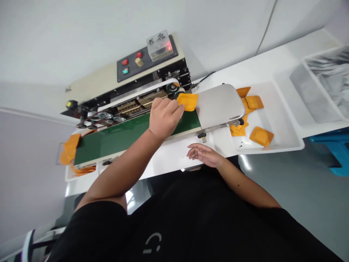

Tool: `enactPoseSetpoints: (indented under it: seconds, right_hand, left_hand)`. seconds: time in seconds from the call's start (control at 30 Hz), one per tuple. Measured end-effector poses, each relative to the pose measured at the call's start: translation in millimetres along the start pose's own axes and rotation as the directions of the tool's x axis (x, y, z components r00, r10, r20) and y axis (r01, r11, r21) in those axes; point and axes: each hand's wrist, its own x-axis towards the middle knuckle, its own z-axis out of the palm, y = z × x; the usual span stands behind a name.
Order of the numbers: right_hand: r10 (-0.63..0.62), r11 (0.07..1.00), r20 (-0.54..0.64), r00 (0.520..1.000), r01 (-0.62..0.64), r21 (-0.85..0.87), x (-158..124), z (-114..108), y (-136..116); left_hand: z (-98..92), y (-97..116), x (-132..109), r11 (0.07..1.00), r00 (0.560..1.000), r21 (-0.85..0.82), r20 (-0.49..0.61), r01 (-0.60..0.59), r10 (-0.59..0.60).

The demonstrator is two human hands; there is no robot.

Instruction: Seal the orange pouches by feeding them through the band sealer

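My left hand is closed on one edge of an orange packet, above the green conveyor belt of a sealing machine. The packet's far edge is close to the machine's rollers, beside the metal plate. Whether it touches the rollers I cannot tell. Fingers apart and holding nothing, my right hand hovers near the table's front edge, below the belt.
A white tray with several orange packets stands right of the plate. Farther right is a bin of silvery packets. More orange packets lie at the belt's left end. A blue stool stands at the right.
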Motion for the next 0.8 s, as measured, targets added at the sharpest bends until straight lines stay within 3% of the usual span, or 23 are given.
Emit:
enactPoseSetpoints:
  seconds: [0.2, 0.37, 0.5, 0.6, 0.7, 0.77, 0.8]
  right_hand:
    - [-0.018, 0.999, 0.001, 1.0, 0.018, 0.026, -1, 0, 0]
    - [-0.018, 1.0, 0.01, 1.0, 0.018, 0.016, 0, 1, -1]
    - [-0.023, 0.999, 0.029, 0.999, 0.022, 0.029, -1, 0, 0]
    - [-0.031, 0.999, 0.045, 0.999, 0.029, 0.038, -2, -1, 1]
    - [-0.041, 0.998, 0.064, 0.997, 0.038, 0.048, -3, -2, 2]
    - [-0.035, 0.999, 0.066, 0.997, 0.033, 0.043, -4, -3, 2]
    - [-0.031, 0.999, 0.062, 0.998, 0.029, 0.038, -4, -4, 2]
  left_hand:
    - [13.3, -7, 18, 0.999, 0.999, 0.021, 0.039, 0.03, -0.03]
    - [19.6, -10, 20, 0.991, 0.997, -0.106, 0.018, 0.078, -0.077]
    - [18.0, -11, 20, 0.991, 0.995, -0.087, 0.01, 0.101, -0.1]
    - [3.5, -5, 15, 0.989, 0.989, 0.003, 0.024, 0.145, -0.145]
    - [-23.4, 11, 1, 0.97, 0.976, 0.163, 0.09, 0.18, -0.196]
    - [-43.7, 27, -16, 0.971, 0.985, 0.208, 0.101, 0.115, -0.139]
    - [-53.1, 36, -26, 0.979, 0.995, 0.202, 0.081, 0.036, -0.053]
